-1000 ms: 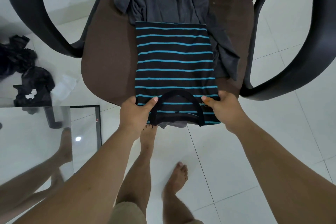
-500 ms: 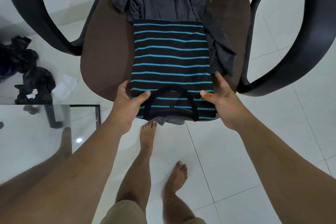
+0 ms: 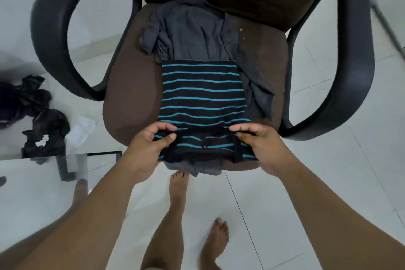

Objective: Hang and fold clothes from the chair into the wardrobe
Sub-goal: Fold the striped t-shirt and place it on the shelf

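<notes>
Striped shirt [image 3: 202, 92], black with blue bands, is lying folded at the centre of the frame on the brown chair [image 3: 131, 98] seat, partly covering a grey garment [image 3: 192, 33] that is spreading toward the upper middle. Left hand [image 3: 149, 149] and right hand [image 3: 260, 147] are each pinching the shirt's near collar edge, fingers curling over the cloth and thumbs pressing beneath. Dark clothes [image 3: 32, 114] are lying on the white floor at the left edge, and 2 bare feet are showing at the bottom.

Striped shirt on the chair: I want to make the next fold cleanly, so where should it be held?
Hold the striped shirt at its near collar edge, one corner per hand, from the seat's front: it lies flat, collar nearest. The left hand and right hand pinch there.
</notes>
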